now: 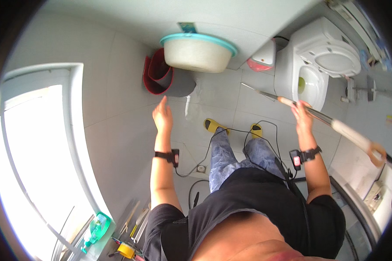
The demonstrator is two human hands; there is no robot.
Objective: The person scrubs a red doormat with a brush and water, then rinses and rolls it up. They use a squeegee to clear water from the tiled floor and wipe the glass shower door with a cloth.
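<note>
My right hand (303,118) holds a long pole (321,116) around its middle, level with the toilet bowl. The pole has a pale grip (352,133) and a loop at its near end on the right. A thin metal frame (248,86) is at its far end, over the floor tiles. My left hand (162,118) is raised on the left with nothing in it. In the picture it lies just below a grey bucket (183,85) with a red inside and two openings. Above the bucket, a white basin (197,56) with a turquoise rim is against the wall.
A toilet (308,81) with its lid raised stands at the back right, beside a small bin (264,53) with a pink liner. Black cables (236,130) run from my wrist straps across my legs. A bright window (39,137) and a green bottle (99,225) are on the left.
</note>
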